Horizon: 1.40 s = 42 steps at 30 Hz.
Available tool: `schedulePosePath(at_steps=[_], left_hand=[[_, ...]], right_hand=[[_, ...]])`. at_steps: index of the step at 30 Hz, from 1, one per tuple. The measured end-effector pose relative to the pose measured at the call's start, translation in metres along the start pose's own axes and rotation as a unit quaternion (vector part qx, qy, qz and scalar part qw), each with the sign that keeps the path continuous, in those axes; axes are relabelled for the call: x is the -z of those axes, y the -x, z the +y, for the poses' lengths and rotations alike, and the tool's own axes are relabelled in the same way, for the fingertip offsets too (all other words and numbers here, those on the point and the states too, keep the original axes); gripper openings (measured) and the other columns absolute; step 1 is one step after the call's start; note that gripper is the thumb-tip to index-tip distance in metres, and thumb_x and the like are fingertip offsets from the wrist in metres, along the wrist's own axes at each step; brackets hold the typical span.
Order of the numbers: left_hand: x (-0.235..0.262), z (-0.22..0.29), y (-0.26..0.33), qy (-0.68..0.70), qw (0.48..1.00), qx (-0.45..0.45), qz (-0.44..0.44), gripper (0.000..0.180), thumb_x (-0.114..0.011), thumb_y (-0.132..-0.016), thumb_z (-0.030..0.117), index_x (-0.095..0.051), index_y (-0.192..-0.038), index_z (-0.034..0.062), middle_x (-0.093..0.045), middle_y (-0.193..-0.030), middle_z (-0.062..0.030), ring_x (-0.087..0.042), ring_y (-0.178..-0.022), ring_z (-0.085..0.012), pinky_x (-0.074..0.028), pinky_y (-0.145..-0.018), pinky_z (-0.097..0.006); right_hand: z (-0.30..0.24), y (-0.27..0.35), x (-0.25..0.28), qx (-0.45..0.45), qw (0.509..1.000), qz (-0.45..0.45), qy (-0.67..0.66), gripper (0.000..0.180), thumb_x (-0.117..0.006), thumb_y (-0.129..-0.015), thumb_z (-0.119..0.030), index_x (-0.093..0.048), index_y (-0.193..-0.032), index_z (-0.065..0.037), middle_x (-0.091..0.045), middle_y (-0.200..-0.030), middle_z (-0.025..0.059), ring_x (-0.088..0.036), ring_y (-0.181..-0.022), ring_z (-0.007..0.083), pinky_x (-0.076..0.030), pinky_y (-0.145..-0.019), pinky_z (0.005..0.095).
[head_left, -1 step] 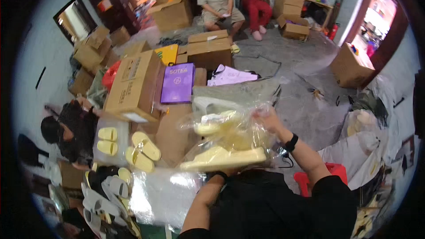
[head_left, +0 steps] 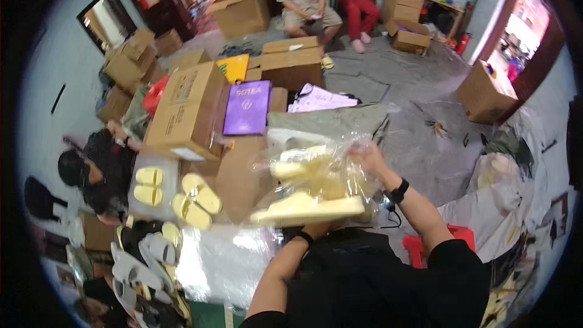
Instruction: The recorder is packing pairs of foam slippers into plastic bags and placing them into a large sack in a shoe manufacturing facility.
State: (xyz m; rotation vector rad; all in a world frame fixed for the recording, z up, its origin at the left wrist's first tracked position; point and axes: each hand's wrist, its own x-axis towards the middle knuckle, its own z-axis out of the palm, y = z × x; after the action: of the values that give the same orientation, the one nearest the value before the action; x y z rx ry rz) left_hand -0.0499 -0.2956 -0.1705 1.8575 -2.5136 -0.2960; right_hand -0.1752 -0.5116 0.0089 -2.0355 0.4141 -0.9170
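A pair of pale yellow slide slippers point(head_left: 310, 208) is inside a clear plastic bag point(head_left: 340, 170) in front of my chest, one slipper lying lower and nearer than the other. My right hand point(head_left: 367, 159) is closed on the bag's upper right part. Beneath the near slipper is my left hand point(head_left: 320, 229), mostly covered, so its fingers do not show. To the left on the table lie two more yellow pairs, one loose pair point(head_left: 197, 200) and a smaller pair point(head_left: 149, 186) on clear plastic. A stack of clear plastic sheets or bags point(head_left: 221, 264) lies beside my left forearm.
A large carton point(head_left: 185, 106) and a purple box point(head_left: 247, 108) stand beyond the slippers. Grey, black and yellow slippers point(head_left: 143, 267) are heaped at lower left, near another person point(head_left: 106, 170). A red plastic stool point(head_left: 416, 249) is at my right. Two seated people point(head_left: 306, 0) are at the back.
The view has shifted slightly, so the room sits a little lower and further right. The bagged slippers have tilted a little, and more of my left hand shows under them.
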Motion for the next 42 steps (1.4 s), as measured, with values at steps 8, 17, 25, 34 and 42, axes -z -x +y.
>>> schedulePosePath(at_steps=[8, 17, 25, 34, 42], left_hand=[[0.045, 0.007, -0.004, 0.096, 0.988, -0.012, -0.122, 0.064, -0.055, -0.070, 0.017, -0.038, -0.129, 0.0352, -0.063, -0.085, -0.0132, -0.061, -0.078, -0.0297, -0.046, -0.068, -0.046], [0.074, 0.016, -0.007, 0.160, 0.981, -0.011, -0.106, 0.078, -0.050, -0.067, 0.002, -0.031, -0.133, 0.0378, -0.060, -0.077, -0.0148, -0.059, -0.071, -0.0308, -0.045, -0.068, -0.039], [0.056, 0.017, -0.013, 0.163, 0.982, 0.005, -0.100, 0.056, -0.046, -0.081, 0.013, -0.035, -0.131, 0.0348, -0.060, -0.097, -0.0152, -0.056, -0.097, -0.0293, -0.036, -0.093, -0.040], [0.040, 0.011, -0.025, 0.232, 0.964, 0.104, -0.077, 0.038, -0.044, -0.087, 0.020, -0.045, -0.123, 0.0087, -0.048, -0.122, -0.0152, -0.044, -0.113, -0.0287, -0.034, -0.097, -0.038], [-0.012, 0.001, 0.010, 0.200, 0.974, 0.090, 0.060, 0.027, -0.051, -0.073, 0.012, -0.056, -0.099, 0.0039, -0.060, -0.091, -0.0194, -0.058, -0.087, -0.0350, -0.047, -0.074, -0.045]], right_hand=[[0.029, -0.058, -0.032, -0.142, 0.989, -0.013, -0.046, 0.026, -0.064, -0.076, -0.006, -0.056, -0.100, -0.003, -0.060, -0.087, 0.0026, -0.055, -0.076, 0.0091, -0.046, -0.066, 0.0240], [-0.008, -0.059, -0.075, -0.068, 0.990, -0.047, -0.118, 0.035, -0.065, -0.075, -0.013, -0.054, -0.106, 0.000, -0.062, -0.093, 0.0077, -0.055, -0.080, 0.0126, -0.045, -0.072, 0.0273], [0.116, 0.050, 0.019, -0.294, 0.937, 0.048, -0.184, 0.023, -0.058, -0.080, -0.015, -0.060, -0.097, 0.001, -0.062, -0.089, 0.0053, -0.056, -0.083, 0.0159, -0.045, -0.073, 0.0283], [0.142, 0.019, 0.048, -0.272, 0.943, -0.087, 0.172, 0.031, -0.057, -0.077, -0.017, -0.056, -0.102, 0.002, -0.062, -0.096, 0.0159, -0.058, -0.085, 0.0253, -0.044, -0.074, 0.0335], [0.085, -0.031, -0.046, -0.245, 0.927, -0.028, 0.284, 0.040, -0.052, -0.076, -0.013, -0.049, -0.113, -0.001, -0.052, -0.110, 0.0221, -0.048, -0.101, 0.0396, -0.040, -0.084, 0.0430]])
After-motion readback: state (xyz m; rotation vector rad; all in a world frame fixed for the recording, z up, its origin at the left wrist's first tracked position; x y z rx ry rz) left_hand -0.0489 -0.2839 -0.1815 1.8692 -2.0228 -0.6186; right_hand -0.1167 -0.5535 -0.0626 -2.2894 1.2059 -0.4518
